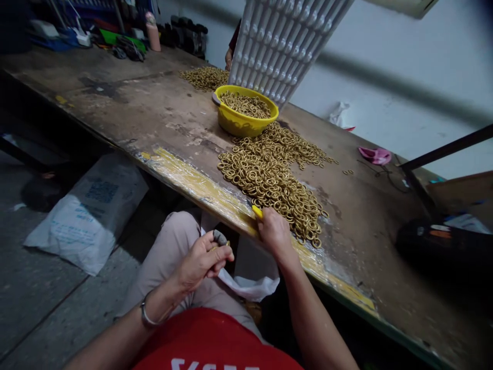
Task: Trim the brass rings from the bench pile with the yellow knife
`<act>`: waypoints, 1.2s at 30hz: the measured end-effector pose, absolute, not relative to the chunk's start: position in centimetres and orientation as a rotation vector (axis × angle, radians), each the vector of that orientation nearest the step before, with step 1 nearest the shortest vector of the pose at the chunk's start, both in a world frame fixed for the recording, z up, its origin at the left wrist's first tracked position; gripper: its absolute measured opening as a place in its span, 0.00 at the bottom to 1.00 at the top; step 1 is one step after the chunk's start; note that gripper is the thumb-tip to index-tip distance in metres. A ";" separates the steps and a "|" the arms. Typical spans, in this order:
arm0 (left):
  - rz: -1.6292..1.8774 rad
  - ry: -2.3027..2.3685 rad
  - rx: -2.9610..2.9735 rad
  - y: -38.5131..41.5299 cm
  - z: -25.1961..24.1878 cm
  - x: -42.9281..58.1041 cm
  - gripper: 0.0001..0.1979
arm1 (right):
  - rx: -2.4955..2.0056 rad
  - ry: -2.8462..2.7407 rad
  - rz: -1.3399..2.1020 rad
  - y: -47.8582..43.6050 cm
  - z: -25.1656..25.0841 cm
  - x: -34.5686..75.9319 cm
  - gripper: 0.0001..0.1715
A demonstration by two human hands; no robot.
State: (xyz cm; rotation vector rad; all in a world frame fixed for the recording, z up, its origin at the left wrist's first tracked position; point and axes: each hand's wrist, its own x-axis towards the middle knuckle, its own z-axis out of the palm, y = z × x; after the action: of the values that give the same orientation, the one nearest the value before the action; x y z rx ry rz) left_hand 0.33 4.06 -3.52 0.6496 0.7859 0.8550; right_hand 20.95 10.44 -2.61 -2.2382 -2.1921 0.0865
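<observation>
Many brass-coloured rings (269, 174) lie heaped on the worn wooden table (154, 113). My right hand (273, 231) is closed around a yellow-handled tool (257, 211) at the table's front edge, beside the heap. Over my lap, my left hand (210, 259) pinches a small brass-coloured piece, mostly covered by the fingers; one fingertip wears a grey covering (220, 237). Below the hands hangs an open white bag (250, 288). A yellow basin (244, 123) filled with rings stands behind the heap.
A ribbed translucent panel (281, 46) rises behind the basin, with another person's arm (229, 55) beside it. A second ring pile (206, 78) lies farther back. A pink bottle (153, 35) stands back left, and a full white sack (90, 210) rests on the floor.
</observation>
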 end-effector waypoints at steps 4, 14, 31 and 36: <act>0.828 0.712 0.551 4.6 -3.8 -0.2 0.14 | -1.802 -2.092 0.634 9.3 -1.4 21.1 0.05; 0.726 0.774 0.683 4.6 -4.1 -0.1 0.16 | -1.236 -2.037 1.330 6.4 1.3 19.3 0.07; 0.852 0.868 0.831 2.5 -2.3 0.2 0.18 | -1.615 -2.461 0.491 1.4 0.6 18.3 0.09; 0.848 0.952 0.990 2.5 -1.7 0.0 0.15 | -1.785 -2.530 0.237 1.7 0.5 17.5 0.10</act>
State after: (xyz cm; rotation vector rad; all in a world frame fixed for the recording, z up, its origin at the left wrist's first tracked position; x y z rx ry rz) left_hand -0.02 2.51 -1.70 0.9900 0.9518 0.8482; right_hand 17.49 1.68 0.46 -1.7846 -2.5305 0.2367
